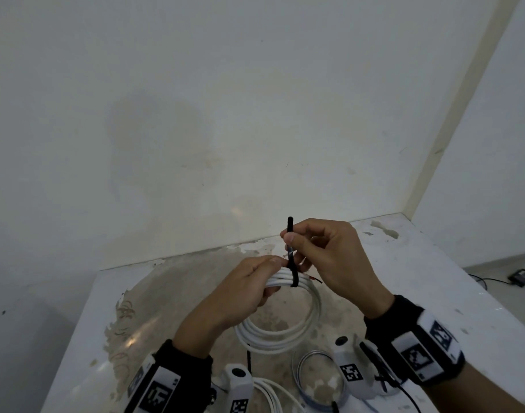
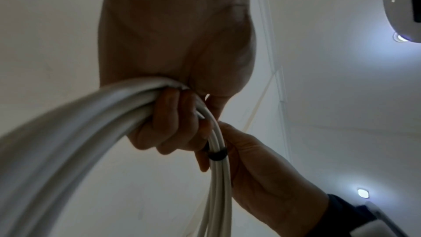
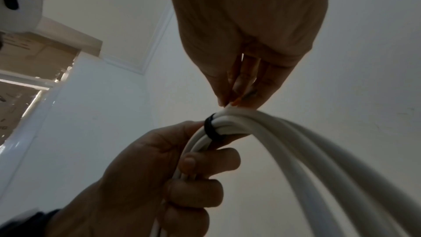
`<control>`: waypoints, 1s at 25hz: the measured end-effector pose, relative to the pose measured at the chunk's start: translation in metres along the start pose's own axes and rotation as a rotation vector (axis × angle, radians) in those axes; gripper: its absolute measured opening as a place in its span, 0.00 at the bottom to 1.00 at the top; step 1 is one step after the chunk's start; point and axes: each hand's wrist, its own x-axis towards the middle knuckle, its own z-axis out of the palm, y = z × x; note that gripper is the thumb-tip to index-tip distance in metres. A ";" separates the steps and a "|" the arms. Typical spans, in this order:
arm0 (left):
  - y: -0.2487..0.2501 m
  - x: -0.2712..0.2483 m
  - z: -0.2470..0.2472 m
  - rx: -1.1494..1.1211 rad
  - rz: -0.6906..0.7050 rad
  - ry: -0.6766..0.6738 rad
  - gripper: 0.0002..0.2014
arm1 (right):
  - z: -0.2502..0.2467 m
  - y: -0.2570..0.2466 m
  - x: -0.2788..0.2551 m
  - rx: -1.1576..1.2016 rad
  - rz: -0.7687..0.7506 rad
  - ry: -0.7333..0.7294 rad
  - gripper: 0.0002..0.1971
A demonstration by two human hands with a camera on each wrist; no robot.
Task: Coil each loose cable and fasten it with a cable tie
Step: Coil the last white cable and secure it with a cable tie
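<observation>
Hands cinching a tie on our coil

Coil [image 1: 285, 329] of white cable hangs above the surface [image 1: 434, 278], held up in front of us, its loops bunched together at the 12 o'clock point of the ring. Our left hand [image 1: 243, 290] grips that bunch from the 9 o'clock side, fingers [image 2: 173, 129] curled fully round the strands, with the thumb on top. A black tie [image 1: 293, 275] circles the bunch just beside those fingers, at their 3 o'clock side. In both wrist views it sits as a snug band across all the strands [image 3: 212, 131].

Our right hand [image 1: 329, 260] pinches the tie's free tail between thumb and forefinger, the remaining fingers loosely curled behind. The tail stands nearly upright from the bunch, its tip poking out above the thumb at 12 o'clock. A short red-tipped cable end shows just past the tie toward 3 o'clock, under the right palm.

At 6 o'clock from the held coil, more white cable [image 1: 270, 394] lies on the surface near our left wrist, and a thinner grey loop [image 1: 312, 371] lies toward 5 o'clock, near our right wrist. We cannot tell if either of these is tied. The surface meets a pale wall [image 1: 255, 114] at 12 o'clock.
</observation>
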 end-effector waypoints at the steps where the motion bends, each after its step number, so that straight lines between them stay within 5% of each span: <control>1: 0.001 0.000 0.001 -0.004 -0.010 -0.012 0.18 | -0.001 0.000 -0.001 -0.006 -0.008 0.003 0.04; 8: 0.001 0.003 0.010 0.155 0.095 -0.003 0.18 | -0.007 -0.003 -0.004 -0.026 -0.051 0.065 0.03; 12: 0.008 0.001 -0.001 0.026 -0.038 -0.062 0.23 | -0.007 -0.004 -0.004 -0.060 -0.077 0.071 0.04; 15: 0.002 0.002 -0.008 0.122 0.084 -0.120 0.21 | -0.007 -0.006 -0.003 -0.036 -0.075 0.059 0.04; 25: -0.003 0.003 0.006 0.332 0.234 0.000 0.22 | -0.014 -0.014 -0.007 -0.048 -0.099 0.064 0.03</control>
